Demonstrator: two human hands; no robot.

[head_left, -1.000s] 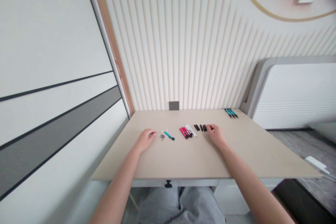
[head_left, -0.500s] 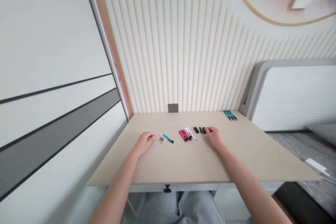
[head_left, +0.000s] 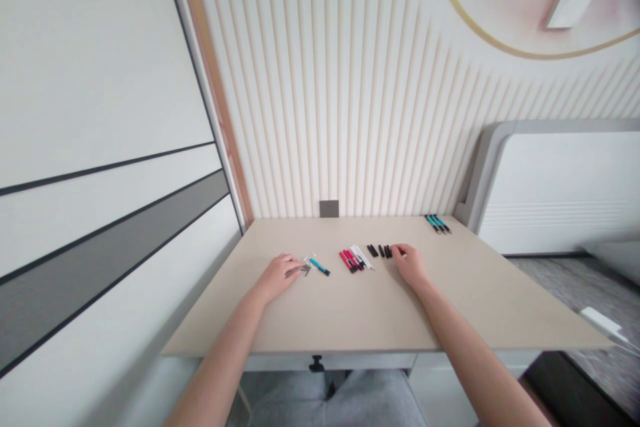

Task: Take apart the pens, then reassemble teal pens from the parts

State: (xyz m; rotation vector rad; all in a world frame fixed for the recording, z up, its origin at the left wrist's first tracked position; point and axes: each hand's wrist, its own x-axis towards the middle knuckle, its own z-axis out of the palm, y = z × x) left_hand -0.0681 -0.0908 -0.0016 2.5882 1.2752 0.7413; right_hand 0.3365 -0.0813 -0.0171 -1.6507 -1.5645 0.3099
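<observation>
At your workstation, the view takes in a ribbed cream wall panel [head_left: 350, 93] straight ahead, a white wall surface with a grey stripe [head_left: 100, 240] to your left, and a white unit in a grey frame [head_left: 560, 193] to your right. A beige desk [head_left: 450, 307] stands against the ribbed panel, with a grey wall plate [head_left: 329, 208] just above its far edge and your grey trousers [head_left: 335, 400] below its near edge. Both your forearms reach onto the desktop. Items lie in a loose row across the middle of the desk, running from your left: small grey metal pieces [head_left: 304, 269], a teal pen [head_left: 319, 267], a cluster of red pens [head_left: 349, 261], white pens [head_left: 362, 257] touching the red ones, and short black pieces [head_left: 384, 251]. A group of teal-and-black pens [head_left: 437, 223] lies well apart, near the far edge on your right. Your left hand [head_left: 274, 278] rests on the desk with its fingers curled, and a grey piece shows at the fingertips; whether you are clamping that piece cannot be determined from this view. Your right hand [head_left: 410, 265] lies on the desk with its fingers together, their tips just beside the black pieces; whether you have hold of one also cannot be determined.
</observation>
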